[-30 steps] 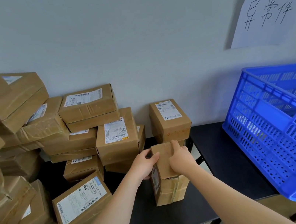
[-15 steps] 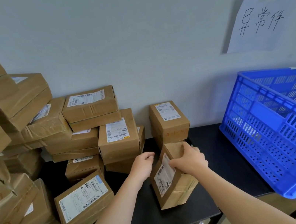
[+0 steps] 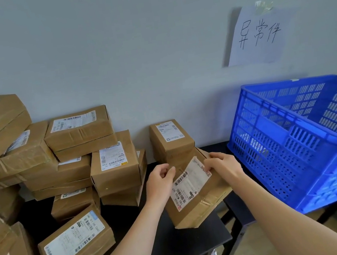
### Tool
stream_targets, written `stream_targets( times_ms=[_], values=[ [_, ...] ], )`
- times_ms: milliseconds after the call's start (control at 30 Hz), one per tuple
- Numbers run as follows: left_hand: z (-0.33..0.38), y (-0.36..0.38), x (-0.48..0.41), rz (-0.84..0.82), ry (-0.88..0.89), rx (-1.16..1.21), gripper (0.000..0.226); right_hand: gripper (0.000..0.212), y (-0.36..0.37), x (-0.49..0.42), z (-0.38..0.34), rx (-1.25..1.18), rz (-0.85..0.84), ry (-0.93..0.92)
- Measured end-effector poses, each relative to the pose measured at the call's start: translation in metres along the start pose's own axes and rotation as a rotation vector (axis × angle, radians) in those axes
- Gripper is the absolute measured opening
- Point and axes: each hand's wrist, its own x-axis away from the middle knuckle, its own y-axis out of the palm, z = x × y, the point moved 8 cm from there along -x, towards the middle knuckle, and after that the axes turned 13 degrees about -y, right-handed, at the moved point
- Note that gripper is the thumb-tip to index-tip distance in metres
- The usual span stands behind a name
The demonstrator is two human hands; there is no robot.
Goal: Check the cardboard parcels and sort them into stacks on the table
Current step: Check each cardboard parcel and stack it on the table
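Where it stood on edge: parcel [image 3: 196, 200] now label-up, barcodes showing.
Left hand [image 3: 160, 180]: curled round corner.
Right hand [image 3: 223, 166]: pinching edge.
Note [image 3: 257, 35] above grip: 异常件.

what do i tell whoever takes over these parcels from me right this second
Right hand: grips the far right edge of the held parcel.
Left hand: curled at the parcel's left edge; grip unclear.
The parcel is tilted, label up, over the right front of the black table.
Done: stacked parcels at left, one small parcel by the wall.
Left to do: read this label and put the parcel on its stack.
The blue crate at right shows no parcels inside.
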Motion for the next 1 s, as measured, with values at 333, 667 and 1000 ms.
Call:
stream_targets(
  times_ms=[333,667,1000],
  values=[
    [0.029,0.048,0.022,-0.690,-0.156,-0.100,0.061,0.049,-0.023,0.010,-0.021,-0.061,-0.250,-0.088],
    [0.065,0.087,0.013,-0.599,-0.178,0.172,0.067,0.062,-0.089,-0.016,-0.025,-0.067,-0.073,-0.217],
    [0.185,0.166,0.021,-0.406,-0.104,0.507,0.018,0.050,-0.192,-0.057,-0.028,-0.497,0.055,-0.313]
  ],
)
